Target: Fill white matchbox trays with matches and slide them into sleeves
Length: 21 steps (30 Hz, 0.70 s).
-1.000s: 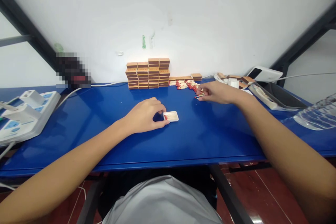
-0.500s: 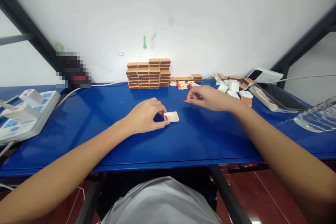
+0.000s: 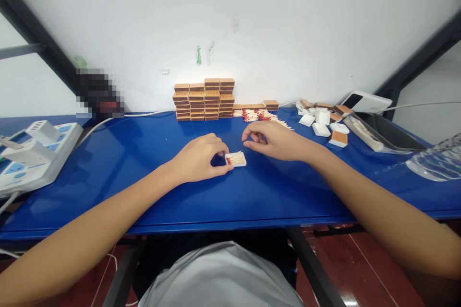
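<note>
A small white matchbox tray (image 3: 242,163) lies on the blue table, partly filled with red-tipped matches (image 3: 235,158), a few of them at an angle. My left hand (image 3: 207,158) grips the tray's left end between thumb and fingers. Just above and to the right of the tray hovers my right hand (image 3: 268,140), fingers curled with a gap between thumb and index finger; no match shows in it. Behind it, a pile of loose matches (image 3: 256,115) lies near the wall, partly covered by that hand.
Stacked matchboxes (image 3: 204,100) stand against the wall, with a low row of more boxes (image 3: 254,106) beside them. White trays and box sleeves (image 3: 322,122) are heaped at the right, near a black open case (image 3: 385,132). A power strip (image 3: 43,158) sits at the left.
My right hand has moved left towards the tray, and the red-tipped match at its fingertips no longer shows. Matches in the tray now lie less evenly. My left hand stays put.
</note>
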{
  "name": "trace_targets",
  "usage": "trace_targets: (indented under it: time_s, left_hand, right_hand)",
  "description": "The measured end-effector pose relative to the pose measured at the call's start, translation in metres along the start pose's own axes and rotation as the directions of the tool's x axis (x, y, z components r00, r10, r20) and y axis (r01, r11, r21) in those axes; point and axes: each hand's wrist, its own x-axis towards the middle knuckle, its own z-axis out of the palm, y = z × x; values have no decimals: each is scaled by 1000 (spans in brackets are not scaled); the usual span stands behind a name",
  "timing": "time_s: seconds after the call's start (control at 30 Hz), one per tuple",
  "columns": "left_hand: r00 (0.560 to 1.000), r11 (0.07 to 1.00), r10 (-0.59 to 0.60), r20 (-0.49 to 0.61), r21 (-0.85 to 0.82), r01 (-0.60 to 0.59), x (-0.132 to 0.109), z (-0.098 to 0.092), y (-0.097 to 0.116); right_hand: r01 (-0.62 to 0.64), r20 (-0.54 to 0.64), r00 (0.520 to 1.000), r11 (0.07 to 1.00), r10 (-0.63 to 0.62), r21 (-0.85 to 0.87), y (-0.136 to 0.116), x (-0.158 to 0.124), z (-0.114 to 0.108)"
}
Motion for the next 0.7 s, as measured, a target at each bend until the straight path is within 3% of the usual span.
trace_targets:
  time_s: [0.2,0.47,0.57,0.7]
  left_hand:
    - [1000,1000,4,-3,11,-4,0,0,0]
    - [1000,1000,7,0,11,-7,-1,1,-2]
    - [1000,1000,4,-3,4,-4,-1,0,-1]
    - [1000,1000,-1,2,6,1,-1,-2,0]
  right_hand:
    - [106,50,993,993,-109,54,-4,0,10]
    - [119,44,992,992,-121,36,-11,0,12]
    - [33,41,999,999,-31,-38,6,-2,-7]
    - [-253,2,965,939,261,-233,67,-17,-48]
